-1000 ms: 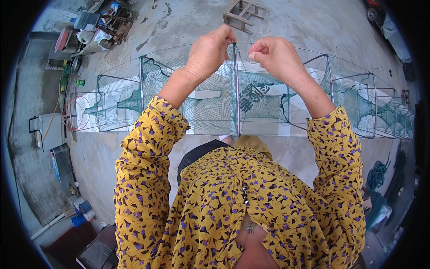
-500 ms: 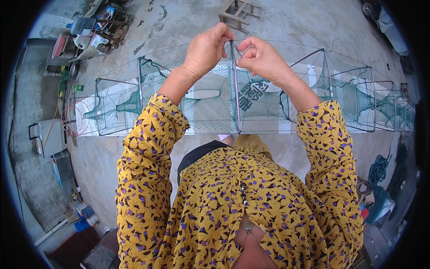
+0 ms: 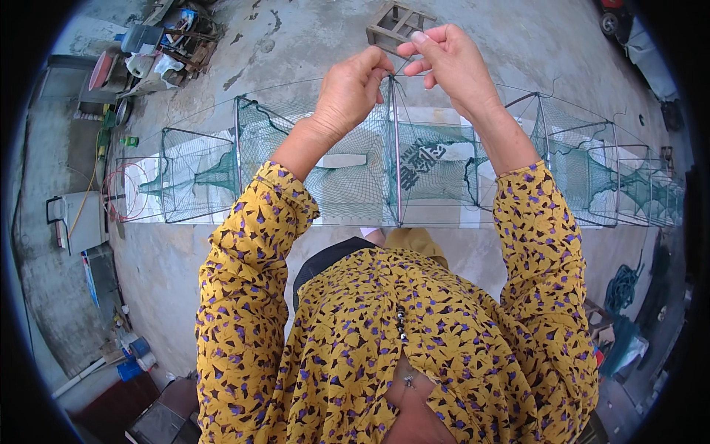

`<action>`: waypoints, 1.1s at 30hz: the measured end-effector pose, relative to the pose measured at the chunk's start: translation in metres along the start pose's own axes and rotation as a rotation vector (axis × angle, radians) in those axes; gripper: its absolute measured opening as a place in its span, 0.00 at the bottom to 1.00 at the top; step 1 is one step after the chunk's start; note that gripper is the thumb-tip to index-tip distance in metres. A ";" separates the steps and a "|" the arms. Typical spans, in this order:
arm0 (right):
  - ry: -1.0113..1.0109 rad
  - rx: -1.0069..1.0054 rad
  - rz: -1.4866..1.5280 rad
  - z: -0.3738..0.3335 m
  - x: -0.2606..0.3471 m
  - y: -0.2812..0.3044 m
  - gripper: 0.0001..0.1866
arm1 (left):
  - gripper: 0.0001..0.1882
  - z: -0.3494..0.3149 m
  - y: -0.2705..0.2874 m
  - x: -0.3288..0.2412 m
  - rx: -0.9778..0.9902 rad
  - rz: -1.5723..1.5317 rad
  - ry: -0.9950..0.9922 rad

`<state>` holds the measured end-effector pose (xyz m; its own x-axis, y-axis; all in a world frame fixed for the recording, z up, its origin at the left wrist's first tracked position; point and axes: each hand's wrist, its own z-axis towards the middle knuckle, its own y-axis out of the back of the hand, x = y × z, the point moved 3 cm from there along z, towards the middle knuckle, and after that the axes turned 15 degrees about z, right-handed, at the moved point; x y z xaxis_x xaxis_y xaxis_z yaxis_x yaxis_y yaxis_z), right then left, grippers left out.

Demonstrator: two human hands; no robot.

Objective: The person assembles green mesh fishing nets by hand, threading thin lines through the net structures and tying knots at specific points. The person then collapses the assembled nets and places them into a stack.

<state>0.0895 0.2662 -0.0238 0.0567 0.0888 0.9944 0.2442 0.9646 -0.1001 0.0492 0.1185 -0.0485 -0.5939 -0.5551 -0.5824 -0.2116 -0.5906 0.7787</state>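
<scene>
A long green mesh fishing trap (image 3: pixel 347 185) on dark rectangular frames stretches from side to side in front of me. My left hand (image 3: pixel 353 90) is closed in a pinch at the top corner of the middle frame rod (image 3: pixel 399 155), where thin cord ends meet the edge line. My right hand (image 3: pixel 455 72) is raised just beyond and to the right of that corner. Its thumb and forefinger are bent together around a thin dark cord (image 3: pixel 400 68) that runs up from the corner; the exact grip is hard to make out.
White sheets with dark lettering (image 3: pixel 423 164) lie under the mesh. A small wooden stool (image 3: pixel 392 26) stands beyond the trap. Piled household items (image 3: pixel 148 55) sit at the far left, a red hoop (image 3: pixel 122 194) at the trap's left end, and coiled rope (image 3: pixel 623 285) at the right.
My right hand has risen and moved slightly right, away from the frame corner, with its fingers more unfolded. My left hand stays pinched at the corner.
</scene>
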 end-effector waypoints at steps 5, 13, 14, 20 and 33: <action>-0.202 0.104 0.219 0.056 0.004 -0.018 0.13 | 0.02 0.008 -0.002 -0.010 -0.067 -0.151 0.095; -0.109 -0.016 0.279 0.106 0.005 -0.009 0.13 | 0.07 0.018 -0.019 -0.054 -0.239 -0.035 0.006; -0.135 -0.029 0.269 0.110 0.002 -0.007 0.09 | 0.07 0.018 -0.023 -0.055 -0.241 -0.055 0.007; -0.101 -0.210 0.323 0.117 -0.016 0.014 0.04 | 0.06 0.012 -0.027 -0.052 -0.194 -0.091 -0.002; -0.108 -0.104 0.135 0.080 0.026 -0.040 0.13 | 0.08 -0.023 0.040 -0.008 -0.194 -0.038 -0.094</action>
<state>0.0042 0.2496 0.0084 -0.0066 0.2473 0.9689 0.3403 0.9117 -0.2303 0.0627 0.0858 -0.0182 -0.6597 -0.4785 -0.5795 -0.0874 -0.7170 0.6915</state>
